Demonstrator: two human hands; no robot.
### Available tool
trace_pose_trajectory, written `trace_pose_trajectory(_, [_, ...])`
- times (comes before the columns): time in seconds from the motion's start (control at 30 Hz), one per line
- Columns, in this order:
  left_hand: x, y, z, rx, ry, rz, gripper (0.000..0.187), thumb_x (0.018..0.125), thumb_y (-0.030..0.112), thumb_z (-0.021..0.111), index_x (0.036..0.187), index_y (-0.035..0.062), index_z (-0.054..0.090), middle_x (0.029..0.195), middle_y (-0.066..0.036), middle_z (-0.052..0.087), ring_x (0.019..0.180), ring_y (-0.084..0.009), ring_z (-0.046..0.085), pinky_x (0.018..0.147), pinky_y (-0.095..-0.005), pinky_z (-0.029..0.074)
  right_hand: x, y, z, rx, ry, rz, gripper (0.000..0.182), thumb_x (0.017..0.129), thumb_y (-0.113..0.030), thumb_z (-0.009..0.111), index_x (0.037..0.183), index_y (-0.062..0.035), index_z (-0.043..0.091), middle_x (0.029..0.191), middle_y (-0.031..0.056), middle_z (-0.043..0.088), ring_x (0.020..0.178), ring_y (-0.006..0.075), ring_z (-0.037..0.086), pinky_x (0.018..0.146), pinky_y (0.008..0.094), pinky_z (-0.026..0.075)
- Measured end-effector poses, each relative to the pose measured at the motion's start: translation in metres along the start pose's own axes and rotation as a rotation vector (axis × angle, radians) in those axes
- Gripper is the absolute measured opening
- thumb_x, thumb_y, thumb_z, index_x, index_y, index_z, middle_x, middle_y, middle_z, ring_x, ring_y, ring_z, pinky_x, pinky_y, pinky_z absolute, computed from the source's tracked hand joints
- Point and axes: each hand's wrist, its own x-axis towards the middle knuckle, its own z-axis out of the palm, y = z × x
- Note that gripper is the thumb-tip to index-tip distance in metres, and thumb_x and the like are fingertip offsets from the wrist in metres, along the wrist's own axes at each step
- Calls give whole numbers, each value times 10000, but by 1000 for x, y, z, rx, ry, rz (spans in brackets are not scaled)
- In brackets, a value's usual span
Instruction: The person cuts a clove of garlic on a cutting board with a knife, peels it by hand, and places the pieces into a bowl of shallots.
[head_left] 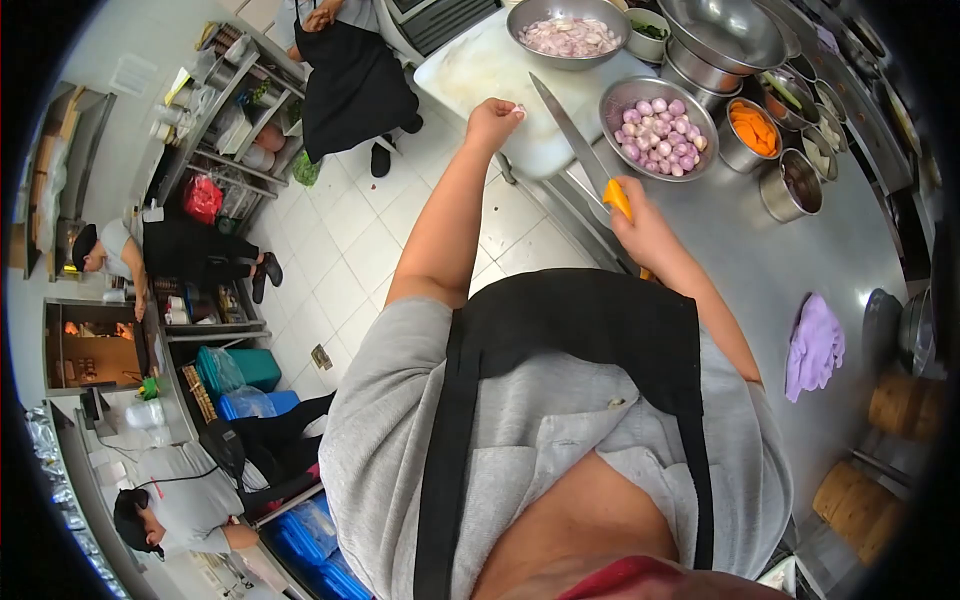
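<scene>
My right hand (643, 222) is wrapped round the yellow handle of a long kitchen knife (568, 125), its blade pointing up and left past the cutting board's edge. At the near left edge of the white cutting board (470, 75), my left hand (492, 124) pinches a small pale piece, which looks like shallot (518, 110). Right of the blade, a steel bowl (609, 95) holds many whole peeled purple shallots (660, 136). Sliced shallots (570, 37) fill a larger steel bowl (520, 45) at the back of the board.
Steel pots with orange slices (753, 130) and other contents stand at the right, beside stacked steel bowls (735, 35). A purple cloth or glove (815, 348) lies on the steel counter (745, 240). Several other people (355, 80) stand at the left, near shelves (215, 110).
</scene>
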Motion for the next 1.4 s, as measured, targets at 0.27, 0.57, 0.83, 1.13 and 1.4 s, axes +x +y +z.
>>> trace_pose_trajectory(0.27, [10,-20,-4,-27,-84,77,274,765,203,726,933,18,613,851,-57,636,732,-130,597,672,-263,497,-5,-5,14,-81,-5,-103,533,885,-113,463,1398,-117,316,1083,281,548,964,407,566,865,425,442])
trace_pose_trajectory(0.57, [-41,13,10,-251,44,363,297,825,114,682,1046,-1,521,802,-24,606,690,-70,550,636,-201,449,26,30,30,-765,140,-111,527,827,-72,520,1340,-147,429,1016,185,506,901,376,562,808,423,475])
trace_pose_trajectory(0.83, [-72,27,22,-136,65,689,260,741,15,707,964,18,575,954,-68,520,717,-105,553,662,-236,487,51,-26,28,-370,442,-485,438,796,-117,625,1211,-55,501,1036,177,541,926,333,568,782,386,475])
trace_pose_trajectory(1.13, [-99,45,13,140,125,851,312,668,-39,714,944,40,591,951,-90,543,755,-151,574,665,-245,491,101,-11,36,395,204,-263,229,800,-128,638,991,-5,607,828,90,670,731,137,621,665,265,488])
trace_pose_trajectory(1.4, [-102,35,12,55,126,746,300,726,-17,709,987,28,568,1009,-79,519,777,-122,584,674,-235,502,106,-22,29,374,115,-228,173,803,-126,610,915,2,636,806,62,668,706,119,600,642,264,477])
